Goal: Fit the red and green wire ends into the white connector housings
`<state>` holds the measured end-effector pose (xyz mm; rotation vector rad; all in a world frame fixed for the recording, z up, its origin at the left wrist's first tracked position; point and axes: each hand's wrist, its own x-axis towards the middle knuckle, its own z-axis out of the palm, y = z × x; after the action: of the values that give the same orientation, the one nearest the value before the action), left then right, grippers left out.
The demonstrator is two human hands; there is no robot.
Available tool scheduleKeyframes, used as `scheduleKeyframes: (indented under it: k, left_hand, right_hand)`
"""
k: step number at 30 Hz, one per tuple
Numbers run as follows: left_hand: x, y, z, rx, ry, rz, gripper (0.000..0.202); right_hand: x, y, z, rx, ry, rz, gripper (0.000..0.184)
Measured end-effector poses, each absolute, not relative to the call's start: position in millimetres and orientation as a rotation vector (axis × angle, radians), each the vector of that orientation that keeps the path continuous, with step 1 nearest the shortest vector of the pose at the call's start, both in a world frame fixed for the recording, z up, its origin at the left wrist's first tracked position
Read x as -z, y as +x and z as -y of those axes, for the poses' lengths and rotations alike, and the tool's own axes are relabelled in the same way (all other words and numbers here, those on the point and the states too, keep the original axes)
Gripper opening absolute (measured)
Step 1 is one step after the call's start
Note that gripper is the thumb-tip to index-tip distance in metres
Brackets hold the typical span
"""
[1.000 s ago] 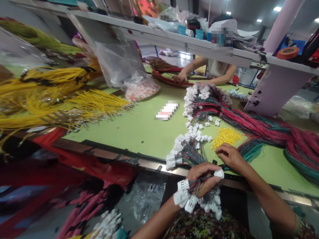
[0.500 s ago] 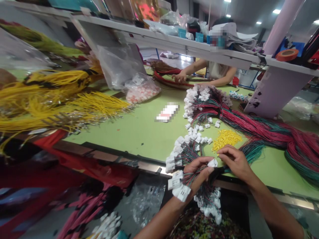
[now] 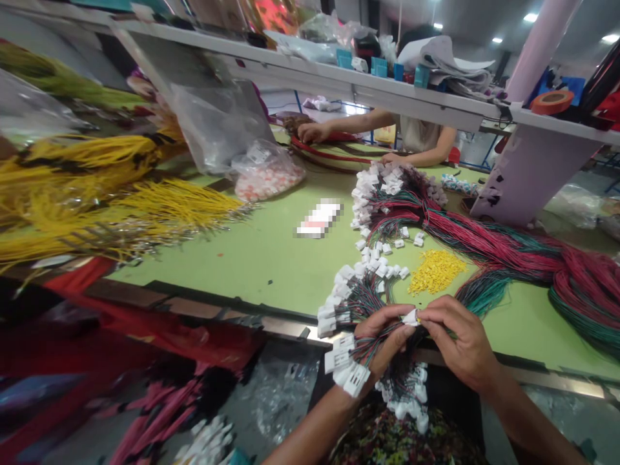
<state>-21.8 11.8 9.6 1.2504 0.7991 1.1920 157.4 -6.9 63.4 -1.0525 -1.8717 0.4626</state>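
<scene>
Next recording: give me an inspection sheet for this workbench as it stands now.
Surface: green table, bare in the middle.
Job's things: white connector; wire bundle with white plugs; yellow parts pile.
Clutter: plastic bag of small pieces.
Hands: left hand grips the wire bundle; right hand pinches the white connector.
Cables: red-green harness; yellow wires.
Surroundings: shelf above; co-worker's hand across the table.
</scene>
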Motion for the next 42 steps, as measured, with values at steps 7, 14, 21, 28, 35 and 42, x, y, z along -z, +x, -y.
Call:
scheduleKeyframes:
  k: [7,14,21,28,35,42]
  left_hand:
    - [-10.5,-20.4,-11.6,-1.236,1.264,-0.742,0.024]
    - [-16.5,-21.0,-11.4,-1.248,1.336,-0.736,0.019]
    - [-4.8,-17.0,-11.9,-1.283,1.418,-0.768,0.023]
    - [4.2,-9.8,-16.6,-1.371,1.433,-0.696,0.021]
    - [-15.5,-16.3,-24.0,-1.358,1.487,-0.647,0.018]
    - [-24.5,-8.5,-38.0,-1.251,0.941,-0.791,0.036]
  right_hand:
    - [-63.5,155.1,8.7,-0.527,-1.084,1.759,0.018]
    - [-58.2,153.5,6.2,-0.903,-1.156,1.474,0.008]
    - [-52.9,150.3,2.1,-1.206,-1.170,1.157,0.029]
    - [-49.2,155.4,0.4,-1.337,-1.152,1.089,0.031]
    - [-48.6,158.5,4.4,-1.044,-1.171,1.333,0.021]
    - [-45.4,198.3,43.4,-1.059,-1.353,2.097,0.018]
